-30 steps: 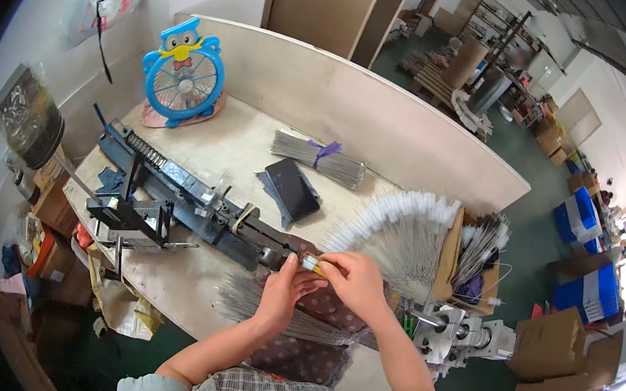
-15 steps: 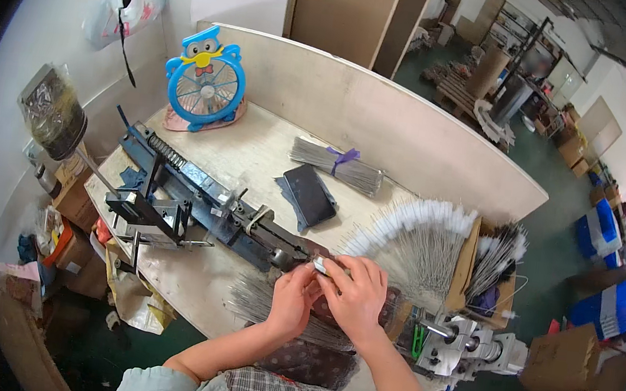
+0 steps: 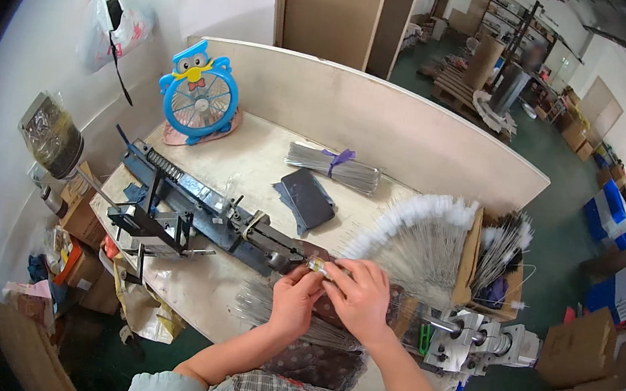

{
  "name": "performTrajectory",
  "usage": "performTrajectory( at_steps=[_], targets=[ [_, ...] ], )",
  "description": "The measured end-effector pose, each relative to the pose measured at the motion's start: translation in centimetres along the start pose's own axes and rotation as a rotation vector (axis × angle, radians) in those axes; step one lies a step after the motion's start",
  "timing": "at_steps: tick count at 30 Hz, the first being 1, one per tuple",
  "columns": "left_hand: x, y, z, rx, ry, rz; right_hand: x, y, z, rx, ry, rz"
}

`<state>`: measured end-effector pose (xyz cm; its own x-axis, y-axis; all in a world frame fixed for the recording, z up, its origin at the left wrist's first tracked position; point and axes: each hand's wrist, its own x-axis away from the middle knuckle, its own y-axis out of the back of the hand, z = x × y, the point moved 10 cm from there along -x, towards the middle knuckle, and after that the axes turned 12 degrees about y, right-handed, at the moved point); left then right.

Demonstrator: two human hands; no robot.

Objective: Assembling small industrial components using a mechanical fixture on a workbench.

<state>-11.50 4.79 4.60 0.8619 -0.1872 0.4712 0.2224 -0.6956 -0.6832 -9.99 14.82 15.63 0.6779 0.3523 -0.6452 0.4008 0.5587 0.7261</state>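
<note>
My left hand (image 3: 292, 301) and my right hand (image 3: 360, 300) meet at the right end of a long metal bench fixture (image 3: 211, 211). The fingers of my right hand are closed around a small whitish-yellow piece (image 3: 317, 264), whose kind I cannot make out. Just beside it, my left fingertips are pinched together; what they hold is hidden. Below my left hand lies a loose bundle of thin metal wires (image 3: 258, 301). A fan-shaped spread of white-tipped wire brushes (image 3: 424, 239) lies right of my right hand.
Behind the fixture lie a dark flat pad (image 3: 308, 200) and a wire bundle tied with purple ribbon (image 3: 347, 171). A blue cartoon fan (image 3: 200, 101) stands at the back left. An open carton (image 3: 467, 263) of brushes and a metal clamp-like machine (image 3: 466, 340) are at the right.
The view has shifted slightly. Both hands stay together at the fixture's end, and the small piece between the fingers now shows more yellow.
</note>
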Motion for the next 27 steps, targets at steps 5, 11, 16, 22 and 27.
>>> performTrajectory(
  at_steps=[5, 11, 16, 22, 27],
  targets=[
    [-0.7, 1.3, 0.4, 0.085, 0.017, 0.075, -0.3, -1.2, 0.2, -0.018, 0.014, 0.05],
    [-0.3, 1.1, 0.2, 0.083, 0.036, -0.025, -0.8, -1.3, 0.5, -0.01, -0.015, 0.011],
    [-1.3, 2.2, 0.9, 0.052, 0.018, 0.027, -0.7, -0.9, 0.6, 0.058, -0.032, -0.034],
    [-0.2, 1.2, 0.5, 0.112, 0.045, -0.01, 0.0, -0.1, 0.9, 0.093, 0.026, -0.054],
    [-0.5, 1.4, 0.7, 0.018, 0.011, 0.055, 0.1, -0.2, 0.5, 0.071, 0.007, -0.052]
  ],
)
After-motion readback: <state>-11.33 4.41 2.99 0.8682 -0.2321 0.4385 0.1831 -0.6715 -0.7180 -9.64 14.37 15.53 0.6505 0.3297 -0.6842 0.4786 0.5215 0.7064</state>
